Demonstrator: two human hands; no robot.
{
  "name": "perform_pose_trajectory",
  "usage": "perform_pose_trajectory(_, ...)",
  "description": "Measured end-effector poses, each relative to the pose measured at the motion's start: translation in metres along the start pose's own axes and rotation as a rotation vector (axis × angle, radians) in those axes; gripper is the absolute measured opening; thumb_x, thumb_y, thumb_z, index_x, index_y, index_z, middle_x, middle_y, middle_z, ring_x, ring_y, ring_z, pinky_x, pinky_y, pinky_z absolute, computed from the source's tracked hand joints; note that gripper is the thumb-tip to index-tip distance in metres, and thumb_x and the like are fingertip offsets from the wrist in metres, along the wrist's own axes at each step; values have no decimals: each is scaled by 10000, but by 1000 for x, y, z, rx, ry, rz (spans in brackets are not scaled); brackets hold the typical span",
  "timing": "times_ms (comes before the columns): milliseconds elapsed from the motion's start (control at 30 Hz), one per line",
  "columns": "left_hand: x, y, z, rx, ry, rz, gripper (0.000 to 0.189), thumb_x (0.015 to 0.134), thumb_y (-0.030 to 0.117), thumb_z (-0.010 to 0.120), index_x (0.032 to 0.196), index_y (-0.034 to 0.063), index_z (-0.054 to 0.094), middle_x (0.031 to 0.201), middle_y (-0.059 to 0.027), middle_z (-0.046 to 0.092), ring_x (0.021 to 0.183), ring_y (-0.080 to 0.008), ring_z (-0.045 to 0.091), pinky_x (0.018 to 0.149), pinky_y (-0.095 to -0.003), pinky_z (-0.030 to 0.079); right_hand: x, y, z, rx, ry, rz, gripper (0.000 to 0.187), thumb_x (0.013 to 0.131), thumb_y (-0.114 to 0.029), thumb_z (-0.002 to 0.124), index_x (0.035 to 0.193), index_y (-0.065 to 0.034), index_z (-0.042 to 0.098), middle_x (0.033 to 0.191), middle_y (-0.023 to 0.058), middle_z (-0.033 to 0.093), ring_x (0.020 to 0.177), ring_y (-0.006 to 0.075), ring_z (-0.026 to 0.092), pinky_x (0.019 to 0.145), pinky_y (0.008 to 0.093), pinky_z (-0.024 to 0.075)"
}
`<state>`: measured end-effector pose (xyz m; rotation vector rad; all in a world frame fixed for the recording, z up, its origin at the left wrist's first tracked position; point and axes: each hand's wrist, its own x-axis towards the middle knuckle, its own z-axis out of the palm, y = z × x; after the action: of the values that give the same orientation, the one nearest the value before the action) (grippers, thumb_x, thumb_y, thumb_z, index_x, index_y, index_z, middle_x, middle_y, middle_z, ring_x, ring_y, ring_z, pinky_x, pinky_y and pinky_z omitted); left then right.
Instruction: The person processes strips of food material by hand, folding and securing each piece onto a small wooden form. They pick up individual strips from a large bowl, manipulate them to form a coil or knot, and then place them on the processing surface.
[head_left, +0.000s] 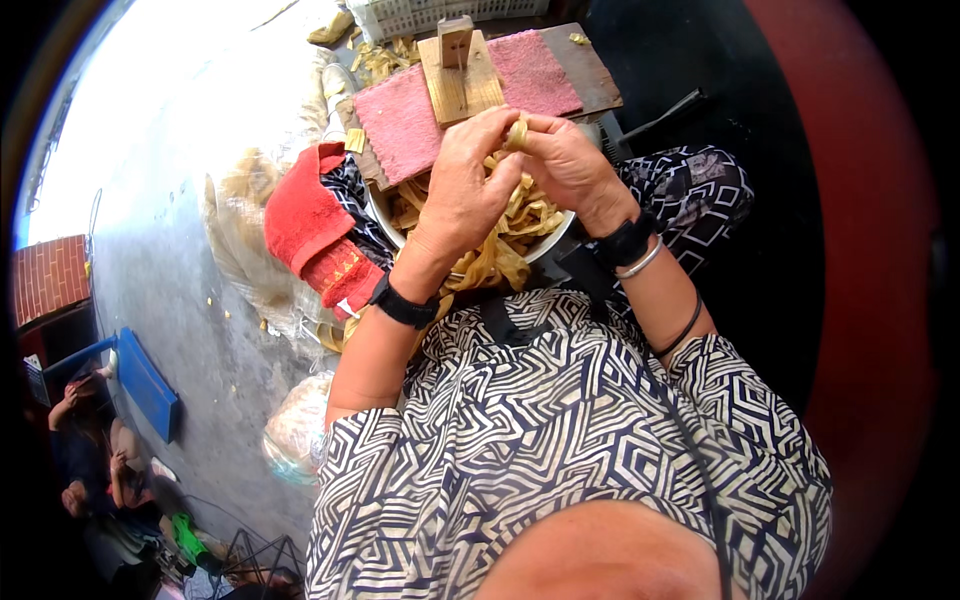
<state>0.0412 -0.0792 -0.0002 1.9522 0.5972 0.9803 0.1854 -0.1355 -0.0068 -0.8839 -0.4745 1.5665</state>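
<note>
My left hand (472, 176) and my right hand (566, 165) meet above a pale-rimmed basin (553, 244). A small loop of pliable yellowish strip (517, 135) is pinched between the fingers of both hands. Similar crumpled strips (536, 214) fill the basin, and some hang over its near rim. Just beyond my hands, a wooden board (592, 71) bears pink cloth (401, 124). On the cloth lies a wooden plate (480, 86) with an upright block (455, 41). My fingers partly hide the strip's ends.
A red towel (307, 210) drapes over my left knee. Clear plastic sheeting (251, 217) and a plastic bag (296, 435) lie on the concrete floor at left. A white plastic crate (442, 15) stands beyond the board. Another person (97, 457) sits by a blue bench (148, 382).
</note>
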Motion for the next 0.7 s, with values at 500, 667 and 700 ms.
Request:
perform_pose_trajectory(500, -42, 0, 10, -596, -88, -622, 240, 975, 216, 472, 957, 31, 623, 638, 29, 532, 513, -48, 414, 475, -181, 331, 1, -4, -10, -349, 161, -389, 265, 844, -40, 653, 1105, -1, 627, 1198, 59, 531, 971, 99, 537, 795, 208, 481)
perform_pose_trajectory(667, -21, 13, -22, 582, -92, -93, 111, 870, 178, 553, 838, 72, 538, 716, -118, 592, 654, -328, 603, 567, -422, 473, -14, -43, -4, -788, 216, -378, 416, 841, -88, 655, 1238, -43, 541, 1160, 81, 590, 1008, 141, 573, 860, 251, 478)
perform_pose_trajectory(700, -18, 15, -22, 589, -130, -90, 108, 879, 177, 546, 854, 72, 548, 727, -126, 595, 669, -334, 603, 572, -420, 471, -14, -47, 1, -1099, 129, -528, 400, 823, -87, 660, 1207, -46, 559, 1146, 89, 592, 998, 167, 580, 855, 258, 478)
